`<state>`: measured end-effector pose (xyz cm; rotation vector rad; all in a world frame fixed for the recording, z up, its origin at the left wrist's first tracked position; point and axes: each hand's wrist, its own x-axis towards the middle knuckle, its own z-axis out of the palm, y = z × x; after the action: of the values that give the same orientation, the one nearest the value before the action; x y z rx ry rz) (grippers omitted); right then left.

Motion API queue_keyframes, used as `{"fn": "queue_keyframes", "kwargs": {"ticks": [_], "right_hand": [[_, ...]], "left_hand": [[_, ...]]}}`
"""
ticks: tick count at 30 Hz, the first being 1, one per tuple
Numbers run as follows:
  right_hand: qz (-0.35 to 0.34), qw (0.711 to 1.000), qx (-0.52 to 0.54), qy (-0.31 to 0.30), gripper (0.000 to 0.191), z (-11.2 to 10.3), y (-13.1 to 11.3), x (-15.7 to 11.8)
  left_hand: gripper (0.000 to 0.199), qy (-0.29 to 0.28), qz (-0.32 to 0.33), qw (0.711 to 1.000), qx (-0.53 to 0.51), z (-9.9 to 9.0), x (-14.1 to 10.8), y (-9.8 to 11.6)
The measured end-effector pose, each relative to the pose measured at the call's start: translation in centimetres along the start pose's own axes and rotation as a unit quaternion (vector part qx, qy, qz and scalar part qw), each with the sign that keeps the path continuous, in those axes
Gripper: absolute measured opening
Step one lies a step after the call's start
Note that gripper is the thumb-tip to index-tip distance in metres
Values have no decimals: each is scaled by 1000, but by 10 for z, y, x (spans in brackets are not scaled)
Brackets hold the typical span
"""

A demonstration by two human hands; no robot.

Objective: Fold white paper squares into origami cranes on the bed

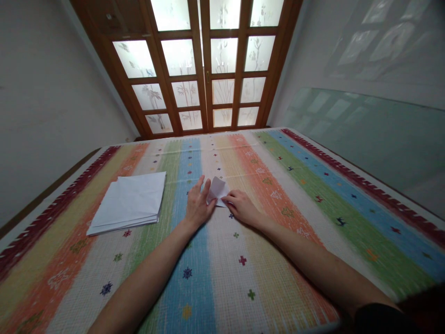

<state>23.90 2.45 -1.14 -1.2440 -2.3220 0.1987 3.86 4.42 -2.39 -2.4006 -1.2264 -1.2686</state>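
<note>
white paper [218, 186], small and folded, sits on the striped cloth [222, 287] between the hands. the right hand [241, 207] pinches its right edge; the left hand [200, 202] is spread, thumb at its left edge. it looks light, bendy and easy to tear, so edges seem best to hold. no words can be read.

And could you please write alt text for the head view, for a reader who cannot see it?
A person's right hand pinches a small, partly folded paper on a striped tablecloth, the left hand at its other edge. White sheets lie stacked to the left; glass-paned wooden doors stand beyond.
</note>
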Motion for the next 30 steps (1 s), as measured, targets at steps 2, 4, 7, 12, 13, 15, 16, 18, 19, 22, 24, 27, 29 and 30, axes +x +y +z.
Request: {"fn": "queue_keyframes", "kwargs": {"ticks": [2, 4, 7, 12, 13, 15, 16, 18, 19, 22, 24, 27, 29, 30], "right_hand": [[5, 1000, 8, -2, 22, 0, 0, 0], [13, 1000, 19, -2, 24, 0, 0, 0], [22, 999, 26, 2, 25, 1, -1, 0], [0, 1000, 5, 0, 19, 0, -2, 0], [-3, 1000, 2, 0, 19, 0, -2, 0], [-7, 1000, -1, 0, 20, 0, -2, -1], [-8, 1000, -2, 0, 21, 1, -1, -1], [-11, 1000, -4, -2, 21, 2, 0, -1], [-12, 1000, -5, -3, 22, 2, 0, -1], [-15, 1000, -6, -4, 22, 3, 1, -1], [-15, 1000, -6, -5, 22, 3, 1, -1], [-13, 1000, -3, -5, 22, 4, 1, -1], [-10, 1000, 0, -1, 22, 5, 2, -1], [-9, 1000, 0, 0, 22, 5, 2, -1]], "left_hand": [[88, 1, -9, 1000, -7, 0, 0, 0], [91, -9, -41, 999, -24, 0, 2, 0], [91, -44, -101, 992, -62, -1, 7, -1], [72, -108, -181, 973, -88, -1, 16, -3], [67, -117, -189, 971, -86, 0, 18, -3], [57, -125, -192, 970, -79, 1, 20, -2], [53, -126, -190, 971, -76, 1, 21, -2], [47, -131, -185, 971, -77, 2, 25, 0], [46, -134, -184, 970, -82, 2, 27, 0], [40, -146, -192, 965, -108, 3, 38, 1], [37, -157, -200, 959, -127, 5, 46, 0], [26, -171, -220, 949, -148, 11, 56, -1], [19, -177, -229, 946, -147, 15, 59, -1], [19, -179, -231, 946, -144, 17, 60, 0]]}}
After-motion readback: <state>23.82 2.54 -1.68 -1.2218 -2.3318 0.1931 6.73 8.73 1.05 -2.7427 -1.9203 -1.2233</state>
